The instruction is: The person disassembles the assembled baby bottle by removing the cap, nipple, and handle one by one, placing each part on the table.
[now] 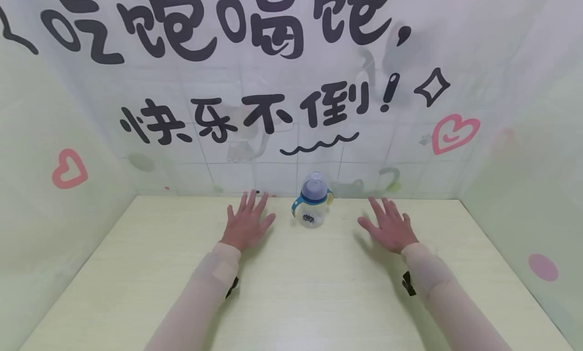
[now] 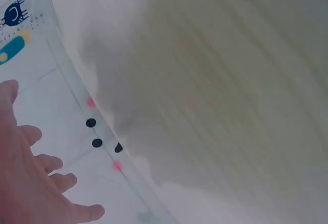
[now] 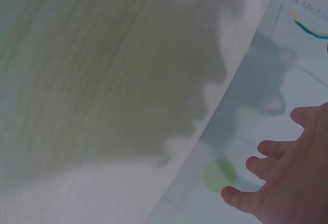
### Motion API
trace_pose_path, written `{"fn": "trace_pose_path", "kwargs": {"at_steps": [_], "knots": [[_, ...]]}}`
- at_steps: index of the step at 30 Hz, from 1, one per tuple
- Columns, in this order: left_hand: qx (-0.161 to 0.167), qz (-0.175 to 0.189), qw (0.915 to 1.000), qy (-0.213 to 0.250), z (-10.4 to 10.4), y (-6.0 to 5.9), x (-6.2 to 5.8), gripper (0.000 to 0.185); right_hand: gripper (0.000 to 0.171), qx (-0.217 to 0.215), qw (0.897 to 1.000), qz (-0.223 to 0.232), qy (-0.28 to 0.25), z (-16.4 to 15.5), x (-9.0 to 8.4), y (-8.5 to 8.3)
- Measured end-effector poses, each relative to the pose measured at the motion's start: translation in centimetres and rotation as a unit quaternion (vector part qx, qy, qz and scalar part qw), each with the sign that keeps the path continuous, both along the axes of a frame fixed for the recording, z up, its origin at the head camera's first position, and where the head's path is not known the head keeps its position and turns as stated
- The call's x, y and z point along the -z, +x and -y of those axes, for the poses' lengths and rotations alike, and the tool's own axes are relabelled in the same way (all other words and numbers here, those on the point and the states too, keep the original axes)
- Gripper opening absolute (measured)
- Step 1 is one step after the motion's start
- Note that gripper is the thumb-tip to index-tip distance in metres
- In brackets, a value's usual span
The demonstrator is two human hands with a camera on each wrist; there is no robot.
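- Baby bottle (image 1: pixel 312 205) upright at table's (image 1: pixel 319 300) far edge, near wall, between both hands.
- Left hand (image 1: pixel 246 224), right hand (image 1: pixel 389 227): fingers spread, holding nothing, flanking bottle without touching, apparently poised for access.

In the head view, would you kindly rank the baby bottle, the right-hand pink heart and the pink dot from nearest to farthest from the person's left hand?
From the left hand:
1. Baby bottle, just to its right on the table.
2. Pink heart, on the back wall, upper right.
3. Pink dot, on the right wall, far right.
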State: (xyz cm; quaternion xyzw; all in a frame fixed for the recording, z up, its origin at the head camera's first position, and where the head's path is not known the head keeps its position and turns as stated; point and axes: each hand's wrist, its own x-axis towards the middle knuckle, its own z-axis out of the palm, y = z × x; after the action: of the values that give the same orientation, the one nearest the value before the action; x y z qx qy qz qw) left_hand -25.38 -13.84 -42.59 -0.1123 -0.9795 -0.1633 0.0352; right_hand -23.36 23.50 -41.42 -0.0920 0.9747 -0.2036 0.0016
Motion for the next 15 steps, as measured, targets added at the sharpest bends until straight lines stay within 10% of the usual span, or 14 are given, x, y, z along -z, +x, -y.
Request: {"fn": "trace_pose_path", "kwargs": {"at_steps": [15], "knots": [[0.052, 0.029, 0.9972, 0.045, -4.0, -0.5, 0.7, 0.079, 0.077, -0.043, 0.988, 0.021, -0.145, 4.3, -0.4, -1.6]]}}
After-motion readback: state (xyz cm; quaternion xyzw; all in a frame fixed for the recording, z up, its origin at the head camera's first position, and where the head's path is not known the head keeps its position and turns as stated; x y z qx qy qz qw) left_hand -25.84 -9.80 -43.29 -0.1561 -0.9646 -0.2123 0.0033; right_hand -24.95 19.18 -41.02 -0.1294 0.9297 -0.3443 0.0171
